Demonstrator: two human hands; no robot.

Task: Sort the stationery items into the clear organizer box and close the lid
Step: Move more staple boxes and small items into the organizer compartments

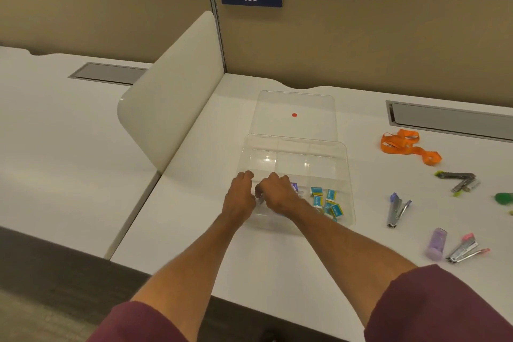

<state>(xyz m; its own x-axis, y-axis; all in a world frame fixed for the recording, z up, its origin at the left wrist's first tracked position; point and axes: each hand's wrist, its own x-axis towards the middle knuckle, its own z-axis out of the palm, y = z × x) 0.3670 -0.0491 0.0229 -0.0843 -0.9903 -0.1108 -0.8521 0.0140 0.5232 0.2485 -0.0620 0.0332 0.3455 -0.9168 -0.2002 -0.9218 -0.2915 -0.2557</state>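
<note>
The clear organizer box [344, 153] sits mid-desk with its lid [313, 108] lying open behind it, a red dot on the lid. Several small blue staple boxes [327, 201] lie in the front right compartment. A purple-and-white item [294, 187] peeks out beside my right hand. Both hands are over the front left compartment. My left hand [239, 197] is curled at the box's left wall. My right hand [277, 194] pinches a small silvery thing [261, 199], too small to name. To the right on the desk lie staplers [397, 209], [466, 248], [458, 179].
An orange lanyard [408, 146] lies at the back right. A lilac cylinder-like item [436, 243] rests near the pink stapler. A green object [503, 198] shows at the right edge. A white divider panel [172, 97] stands left of the box, with cubicle walls behind.
</note>
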